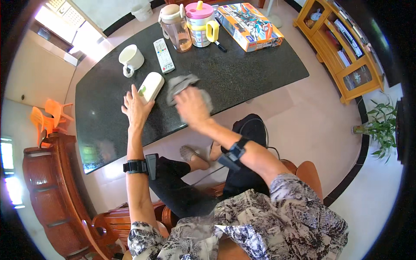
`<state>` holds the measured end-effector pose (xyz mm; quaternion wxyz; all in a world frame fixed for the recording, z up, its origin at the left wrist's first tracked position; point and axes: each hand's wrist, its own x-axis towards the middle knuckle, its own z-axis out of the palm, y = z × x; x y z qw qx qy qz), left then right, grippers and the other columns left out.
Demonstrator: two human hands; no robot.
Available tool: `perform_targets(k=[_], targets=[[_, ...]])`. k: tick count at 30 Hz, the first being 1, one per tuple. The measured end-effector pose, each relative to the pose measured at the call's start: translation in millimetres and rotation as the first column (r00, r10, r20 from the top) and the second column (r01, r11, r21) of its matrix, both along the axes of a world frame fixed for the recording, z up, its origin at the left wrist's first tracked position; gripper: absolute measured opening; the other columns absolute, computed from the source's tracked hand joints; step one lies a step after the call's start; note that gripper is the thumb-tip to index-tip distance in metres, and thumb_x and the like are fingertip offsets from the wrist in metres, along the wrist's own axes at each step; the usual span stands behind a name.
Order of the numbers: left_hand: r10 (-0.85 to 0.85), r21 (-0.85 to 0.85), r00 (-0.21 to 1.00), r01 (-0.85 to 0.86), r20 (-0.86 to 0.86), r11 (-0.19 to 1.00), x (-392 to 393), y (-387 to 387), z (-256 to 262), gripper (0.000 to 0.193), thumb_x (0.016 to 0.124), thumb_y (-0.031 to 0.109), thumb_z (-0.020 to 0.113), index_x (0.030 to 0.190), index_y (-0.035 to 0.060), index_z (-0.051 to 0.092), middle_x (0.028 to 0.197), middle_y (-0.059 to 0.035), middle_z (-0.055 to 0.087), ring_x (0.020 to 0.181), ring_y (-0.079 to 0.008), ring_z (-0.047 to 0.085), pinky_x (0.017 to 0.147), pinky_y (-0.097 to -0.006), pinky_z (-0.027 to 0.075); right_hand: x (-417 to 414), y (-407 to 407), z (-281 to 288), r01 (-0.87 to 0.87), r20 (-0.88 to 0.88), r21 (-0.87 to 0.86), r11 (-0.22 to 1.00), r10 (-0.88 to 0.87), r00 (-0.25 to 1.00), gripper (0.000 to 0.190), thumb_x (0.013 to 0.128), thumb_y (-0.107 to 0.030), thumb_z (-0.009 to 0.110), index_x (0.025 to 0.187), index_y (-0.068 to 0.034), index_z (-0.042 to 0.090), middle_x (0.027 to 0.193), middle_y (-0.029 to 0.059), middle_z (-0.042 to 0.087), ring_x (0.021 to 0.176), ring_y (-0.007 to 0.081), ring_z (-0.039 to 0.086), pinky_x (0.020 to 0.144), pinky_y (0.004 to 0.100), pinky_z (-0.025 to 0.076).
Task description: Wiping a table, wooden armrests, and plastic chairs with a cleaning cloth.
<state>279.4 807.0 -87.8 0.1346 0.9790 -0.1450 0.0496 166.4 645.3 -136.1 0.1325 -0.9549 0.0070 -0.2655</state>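
My right hand (pixel 191 105), blurred, is closed on a grey cloth (pixel 182 84) over the dark speckled tabletop (pixel 247 76), near its front edge. My left hand (pixel 136 105) has its fingers spread at the lower end of a white oblong case (pixel 152 86) with a green mark; thumb and fingers lie along it, and whether they grip it I cannot tell. Behind the case stands a white mug (pixel 131 57), its handle towards me. A white remote control (pixel 163 56) lies to the right of the mug.
At the table's back stand a brown-tinted bottle (pixel 177 31) and a pink-lidded tumbler (pixel 200 26) with a yellow handle. A black pen (pixel 221 47) lies near a colourful model-kit box (pixel 250 26). A wooden cabinet (pixel 341 48) stands right; orange plastic chairs (pixel 45 118) are left.
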Motion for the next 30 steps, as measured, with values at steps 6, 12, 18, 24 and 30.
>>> perform_targets(k=[6,12,18,24,30], targets=[[-0.077,-0.033,0.996,0.078,0.035,0.996,8.4,16.0,-5.8,0.072,0.067,0.028,0.068,0.126,-0.0029,0.042,0.117,-0.0235,0.05,0.109,-0.041,0.048,0.091,-0.0472,0.041,6.3,21.4,0.5,-0.331,0.154,0.084,0.94,0.316,0.936,0.023,0.072,-0.016,0.061,0.094,-0.01,0.063,0.1,0.005,0.057,0.101,0.023,0.051,0.091,0.0391,0.042],[-0.186,-0.081,0.978,0.194,0.096,0.978,-43.3,-36.8,26.5,0.063,0.066,0.025,0.069,0.117,-0.004,0.047,0.106,-0.0219,0.051,0.103,-0.038,0.049,0.089,-0.0456,0.04,-47.4,-163.3,12.9,-0.04,0.207,0.052,0.998,0.028,0.978,0.019,0.067,-0.015,0.064,0.085,-0.012,0.061,0.087,0.004,0.057,0.091,0.0262,0.056,0.074,0.0413,0.048],[-0.487,-0.282,0.868,0.493,0.097,0.823,-50.8,-190.7,47.5,0.065,0.068,0.034,0.072,0.113,-0.0059,0.049,0.102,-0.0223,0.053,0.101,-0.0353,0.052,0.087,-0.0419,0.042,-99.0,-336.6,-12.6,0.689,0.134,-0.004,0.725,-0.683,0.718,0.031,0.081,-0.024,0.061,0.109,-0.016,0.055,0.114,0.0047,0.053,0.111,0.0264,0.048,0.095,0.052,0.034],[-0.446,-0.226,0.865,0.493,0.23,0.84,1.0,-357.3,55.4,0.078,0.067,0.051,0.069,0.108,-0.0119,0.049,0.107,-0.0276,0.054,0.102,-0.0385,0.054,0.088,-0.0424,0.044,-92.9,-347.4,-14.5,0.769,0.151,0.05,0.638,-0.766,0.625,0.037,0.079,-0.026,0.061,0.113,-0.014,0.056,0.121,0.0064,0.052,0.115,0.0268,0.046,0.098,0.0513,0.032],[-0.24,-0.308,0.953,0.288,0.184,0.907,40.5,-431.2,31.6,0.096,0.059,0.058,0.072,0.114,-0.0159,0.043,0.113,-0.0312,0.051,0.11,-0.0403,0.051,0.092,-0.0445,0.043,-91.2,-341.3,-8.0,0.784,0.068,0.129,0.607,-0.794,0.604,0.041,0.08,-0.025,0.06,0.118,-0.011,0.056,0.134,0.0119,0.045,0.124,0.0305,0.04,0.103,0.0497,0.028]])
